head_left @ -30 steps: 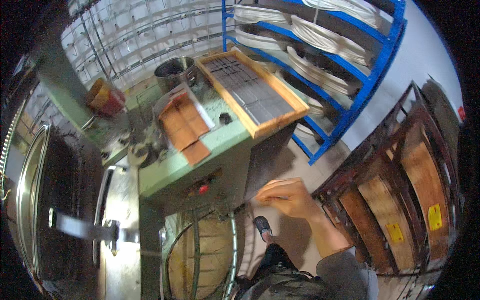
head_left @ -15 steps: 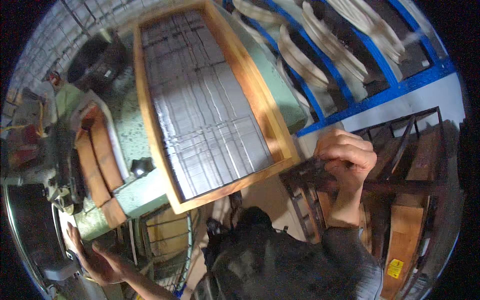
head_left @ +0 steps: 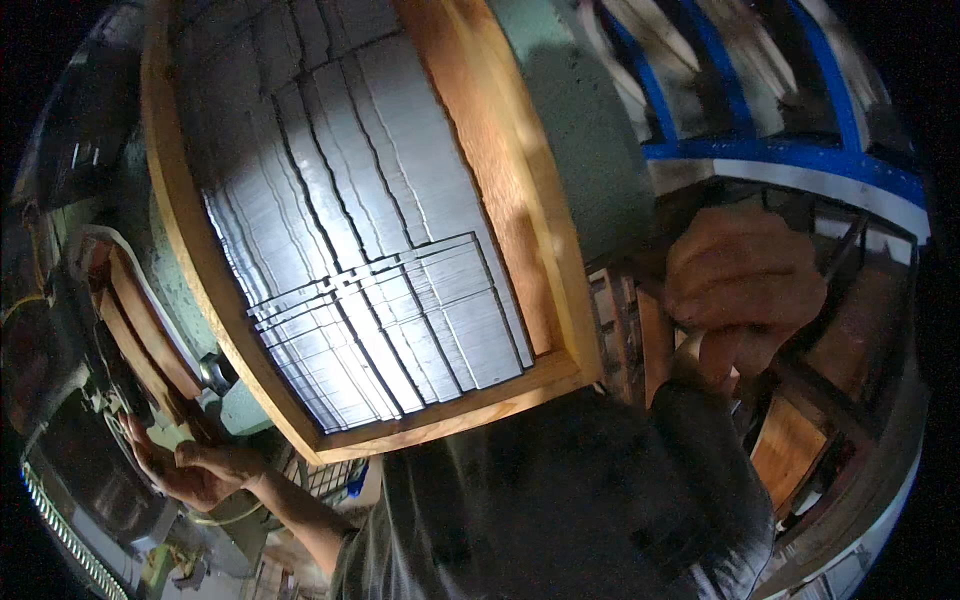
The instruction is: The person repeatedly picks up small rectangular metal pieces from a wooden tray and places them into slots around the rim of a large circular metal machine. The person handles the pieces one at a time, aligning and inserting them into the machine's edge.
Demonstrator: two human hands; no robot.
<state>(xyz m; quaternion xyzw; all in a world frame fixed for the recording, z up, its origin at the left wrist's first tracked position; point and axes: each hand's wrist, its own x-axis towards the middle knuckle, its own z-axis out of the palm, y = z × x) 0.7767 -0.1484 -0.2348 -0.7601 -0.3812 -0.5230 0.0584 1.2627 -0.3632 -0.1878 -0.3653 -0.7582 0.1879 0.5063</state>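
A wooden-framed tray (head_left: 560, 250) stands before me, filled with flat grey metal pieces (head_left: 350, 200) of several sizes, with narrow dark gaps between them. My left hand (head_left: 195, 470) is low on the left, apart from the tray. Its fingers stretch out beside dark machine parts, and I cannot make out whether it touches them. On the right, my right hand (head_left: 745, 285) is raised past the tray's near right corner, blurred, its fingers curled closed. Whatever may be inside them is hidden.
Under the tray is a green surface (head_left: 590, 130). Brown blocks (head_left: 150, 320) lie to its left. A blue rack (head_left: 760, 155) holding pale, twisted bundles is at the far right. Below my right hand, a dark metal frame holds a wooden board (head_left: 790, 450).
The view has shifted, so the tray looks larger and farther left. In the picture, my right hand looks bigger and more to the right; my left hand sits a little higher, its fingers still outstretched.
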